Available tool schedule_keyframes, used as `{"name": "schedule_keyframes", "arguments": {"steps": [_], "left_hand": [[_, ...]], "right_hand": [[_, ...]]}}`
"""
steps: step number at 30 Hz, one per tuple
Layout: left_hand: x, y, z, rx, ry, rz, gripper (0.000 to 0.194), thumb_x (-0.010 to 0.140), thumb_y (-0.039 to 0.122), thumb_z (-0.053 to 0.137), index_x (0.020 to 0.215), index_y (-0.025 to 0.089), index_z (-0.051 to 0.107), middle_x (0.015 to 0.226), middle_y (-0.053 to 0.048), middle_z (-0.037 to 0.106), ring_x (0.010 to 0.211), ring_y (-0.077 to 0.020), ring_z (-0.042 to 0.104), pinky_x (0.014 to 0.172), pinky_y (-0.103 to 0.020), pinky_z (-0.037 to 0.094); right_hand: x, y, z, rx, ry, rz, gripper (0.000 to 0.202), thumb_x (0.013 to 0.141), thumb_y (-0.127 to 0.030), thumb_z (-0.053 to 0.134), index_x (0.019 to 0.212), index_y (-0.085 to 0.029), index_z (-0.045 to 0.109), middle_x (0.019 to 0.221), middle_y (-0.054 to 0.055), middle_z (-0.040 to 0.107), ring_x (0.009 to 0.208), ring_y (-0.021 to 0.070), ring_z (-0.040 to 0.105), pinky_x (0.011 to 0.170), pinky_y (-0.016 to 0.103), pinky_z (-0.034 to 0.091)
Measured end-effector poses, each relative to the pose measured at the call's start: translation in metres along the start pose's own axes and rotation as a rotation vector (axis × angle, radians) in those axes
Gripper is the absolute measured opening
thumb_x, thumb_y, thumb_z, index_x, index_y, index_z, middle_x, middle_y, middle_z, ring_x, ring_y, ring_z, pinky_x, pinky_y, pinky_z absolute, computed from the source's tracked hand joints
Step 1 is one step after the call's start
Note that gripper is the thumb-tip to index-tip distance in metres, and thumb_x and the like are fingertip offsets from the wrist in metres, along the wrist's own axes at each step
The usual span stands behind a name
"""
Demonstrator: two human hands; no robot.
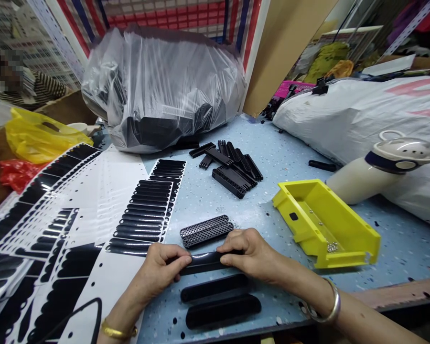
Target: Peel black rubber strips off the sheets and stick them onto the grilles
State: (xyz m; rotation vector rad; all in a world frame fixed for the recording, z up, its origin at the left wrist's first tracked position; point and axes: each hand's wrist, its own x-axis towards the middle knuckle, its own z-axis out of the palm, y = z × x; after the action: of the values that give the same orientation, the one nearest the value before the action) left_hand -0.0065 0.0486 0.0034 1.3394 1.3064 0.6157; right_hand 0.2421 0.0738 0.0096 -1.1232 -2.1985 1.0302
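Note:
My left hand [163, 268] pinches the left end of a glossy black sticker strip [205, 258] between thumb and finger. Its right end is pinched in my right hand [252, 254]. The strip is stretched level just over a black plastic bar, which is partly hidden; I cannot tell how far the two touch. Beyond it, two bars with lattice-patterned faces [206, 231] lie side by side. Closer to me are two smooth black bars, a slimmer one [215, 287] and a wider one [224, 310]. Left of my hands lies a sheet of black sticker strips [141, 215].
A yellow bin [344, 217] with small metal bits stands right, beside a cream bottle [365, 177]. Loose black bars [232, 167] are heaped farther back. A large filled plastic bag [172, 86] sits behind, a white sack [365, 114] at right. More sticker sheets [68, 267] cover the left.

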Motion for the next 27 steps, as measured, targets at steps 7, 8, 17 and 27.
{"name": "schedule_keyframes", "arguments": {"steps": [7, 8, 17, 27], "left_hand": [[-0.001, -0.002, 0.000, 0.011, -0.020, 0.023, 0.030, 0.074, 0.042, 0.065, 0.070, 0.014, 0.075, 0.055, -0.002, 0.061, 0.043, -0.0102, 0.052, 0.041, -0.019, 0.038], [-0.001, -0.001, 0.000, 0.010, -0.023, 0.023, 0.030, 0.074, 0.042, 0.066, 0.070, 0.014, 0.075, 0.054, -0.001, 0.061, 0.043, -0.0103, 0.052, 0.041, -0.019, 0.038], [-0.003, 0.000, 0.002, 0.036, -0.008, 0.066, 0.028, 0.077, 0.040, 0.063, 0.068, 0.015, 0.072, 0.054, 0.001, 0.058, 0.045, -0.0104, 0.051, 0.044, -0.020, 0.039], [-0.007, -0.001, -0.010, 0.386, 0.073, 0.347, 0.028, 0.087, 0.030, 0.052, 0.076, 0.018, 0.075, 0.068, -0.004, 0.074, 0.062, -0.0173, 0.067, 0.060, -0.025, 0.050]], "right_hand": [[0.000, 0.001, 0.007, -0.007, 0.090, 0.049, 0.018, 0.081, -0.015, 0.062, 0.072, -0.019, 0.077, 0.067, 0.002, 0.072, 0.063, 0.0139, 0.065, 0.060, 0.025, 0.049], [-0.001, 0.001, 0.007, -0.018, 0.111, 0.056, 0.019, 0.082, -0.016, 0.060, 0.073, -0.019, 0.077, 0.068, 0.002, 0.073, 0.063, 0.0142, 0.065, 0.061, 0.026, 0.049], [-0.019, -0.004, -0.014, -0.136, 0.346, 0.082, 0.032, 0.095, -0.030, 0.046, 0.075, -0.019, 0.069, 0.069, 0.004, 0.071, 0.065, 0.0175, 0.067, 0.061, 0.028, 0.050], [-0.093, 0.008, -0.031, -0.581, 0.276, 0.013, 0.018, 0.086, -0.016, 0.053, 0.080, -0.018, 0.070, 0.075, 0.008, 0.068, 0.069, 0.0206, 0.063, 0.063, 0.032, 0.051]]}}
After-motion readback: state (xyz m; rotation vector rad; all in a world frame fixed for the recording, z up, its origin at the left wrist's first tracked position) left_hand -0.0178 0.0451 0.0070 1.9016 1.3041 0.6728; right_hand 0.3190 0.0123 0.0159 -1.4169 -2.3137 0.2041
